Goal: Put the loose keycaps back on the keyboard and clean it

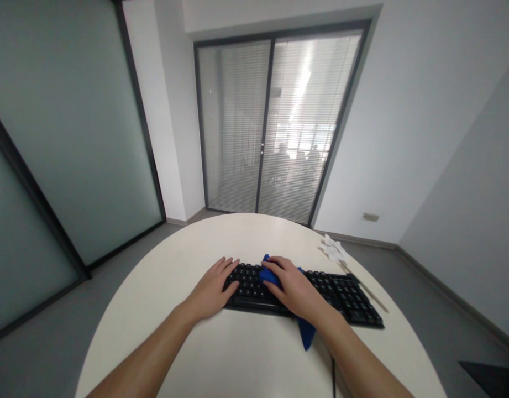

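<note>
A black keyboard [254,298] lies on a round white table, slanting slightly down to the right. My left hand [210,290] holds its left end, thumb over the keys and fingers stretched along toward the back edge. In my right hand [293,290] is a blue cloth [272,275], pressed onto the middle keys with bent fingers. A corner of this cloth hangs out below my right wrist, over the keyboard's front edge. The wrist and palm hide part of the keys.
Behind the keyboard's right end lie a crumpled white piece [334,249] and a thin light stick [374,296] near the edge of the table [188,243]. A black cable [333,376] runs toward me beside my right forearm. Glass doors with blinds [271,127] stand beyond.
</note>
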`<move>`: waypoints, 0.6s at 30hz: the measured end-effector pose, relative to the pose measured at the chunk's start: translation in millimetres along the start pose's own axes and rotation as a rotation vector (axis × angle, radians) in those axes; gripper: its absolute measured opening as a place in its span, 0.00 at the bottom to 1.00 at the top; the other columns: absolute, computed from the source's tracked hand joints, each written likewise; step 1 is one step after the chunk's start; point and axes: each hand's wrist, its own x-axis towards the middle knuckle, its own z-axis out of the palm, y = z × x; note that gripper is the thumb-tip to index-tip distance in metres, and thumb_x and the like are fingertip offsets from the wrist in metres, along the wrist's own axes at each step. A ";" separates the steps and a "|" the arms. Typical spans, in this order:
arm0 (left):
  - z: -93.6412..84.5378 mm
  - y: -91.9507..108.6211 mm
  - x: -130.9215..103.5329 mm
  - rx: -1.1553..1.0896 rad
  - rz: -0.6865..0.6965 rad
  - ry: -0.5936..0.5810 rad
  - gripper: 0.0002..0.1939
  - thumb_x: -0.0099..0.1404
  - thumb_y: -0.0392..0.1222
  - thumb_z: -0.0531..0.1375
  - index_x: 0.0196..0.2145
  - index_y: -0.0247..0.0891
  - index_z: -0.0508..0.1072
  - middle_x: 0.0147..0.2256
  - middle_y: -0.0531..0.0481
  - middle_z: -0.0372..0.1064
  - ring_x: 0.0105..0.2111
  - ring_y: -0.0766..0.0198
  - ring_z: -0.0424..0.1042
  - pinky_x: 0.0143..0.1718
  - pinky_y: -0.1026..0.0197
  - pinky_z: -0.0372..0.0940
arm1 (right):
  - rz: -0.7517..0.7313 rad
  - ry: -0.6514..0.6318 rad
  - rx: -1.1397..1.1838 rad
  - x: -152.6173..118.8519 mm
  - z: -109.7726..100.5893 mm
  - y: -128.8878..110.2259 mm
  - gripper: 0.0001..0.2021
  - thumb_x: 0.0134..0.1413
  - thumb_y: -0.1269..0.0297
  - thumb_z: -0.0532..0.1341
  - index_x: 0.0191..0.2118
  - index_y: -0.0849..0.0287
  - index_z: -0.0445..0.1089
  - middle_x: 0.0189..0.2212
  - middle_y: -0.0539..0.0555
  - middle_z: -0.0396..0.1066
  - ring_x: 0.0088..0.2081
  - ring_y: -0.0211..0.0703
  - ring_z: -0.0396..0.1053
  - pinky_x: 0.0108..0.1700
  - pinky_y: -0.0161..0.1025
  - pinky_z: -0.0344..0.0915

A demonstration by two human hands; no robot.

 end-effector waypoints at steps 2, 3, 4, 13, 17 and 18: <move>-0.6 0.4 -0.6 0.022 0.013 0.006 0.30 0.73 0.55 0.50 0.68 0.45 0.57 0.69 0.46 0.51 0.70 0.52 0.46 0.69 0.46 0.47 | 0.071 -0.023 -0.071 -1.1 8.1 4.2 0.26 0.63 0.57 0.59 0.64 0.60 0.63 0.62 0.64 0.64 0.62 0.57 0.62 0.65 0.55 0.57; -0.5 0.5 -0.7 0.034 0.015 0.009 0.29 0.72 0.56 0.51 0.67 0.45 0.58 0.69 0.46 0.51 0.70 0.51 0.46 0.69 0.45 0.48 | 0.084 -0.038 -0.092 -1.8 11.5 5.2 0.27 0.63 0.56 0.59 0.65 0.61 0.62 0.63 0.65 0.62 0.62 0.58 0.61 0.65 0.56 0.57; -0.2 0.5 -0.7 0.045 0.016 0.010 0.29 0.72 0.56 0.51 0.67 0.46 0.59 0.69 0.46 0.51 0.70 0.51 0.47 0.69 0.45 0.48 | 0.083 -0.053 -0.102 -2.3 14.1 5.4 0.28 0.64 0.56 0.58 0.65 0.62 0.61 0.63 0.66 0.62 0.63 0.58 0.61 0.65 0.56 0.56; -1.9 -1.3 1.8 0.111 -0.033 -0.015 0.26 0.71 0.49 0.52 0.66 0.49 0.62 0.68 0.47 0.54 0.68 0.51 0.51 0.68 0.42 0.48 | -0.106 -0.106 -0.023 -1.7 15.1 -7.3 0.23 0.65 0.63 0.56 0.64 0.59 0.63 0.63 0.61 0.64 0.62 0.51 0.63 0.65 0.49 0.59; -7.1 -4.4 1.8 0.140 -0.068 -0.023 0.26 0.70 0.43 0.51 0.64 0.50 0.63 0.66 0.48 0.58 0.68 0.53 0.53 0.68 0.41 0.47 | -0.241 -0.156 0.056 -2.4 17.1 -20.6 0.23 0.64 0.64 0.58 0.63 0.57 0.63 0.61 0.59 0.66 0.62 0.48 0.63 0.65 0.46 0.58; -8.5 -4.2 1.7 0.149 -0.074 -0.018 0.26 0.69 0.41 0.51 0.64 0.50 0.64 0.66 0.48 0.59 0.67 0.54 0.54 0.68 0.41 0.47 | -0.264 -0.167 0.074 -2.3 16.6 -23.1 0.23 0.63 0.65 0.58 0.63 0.57 0.63 0.61 0.58 0.66 0.62 0.48 0.63 0.65 0.46 0.58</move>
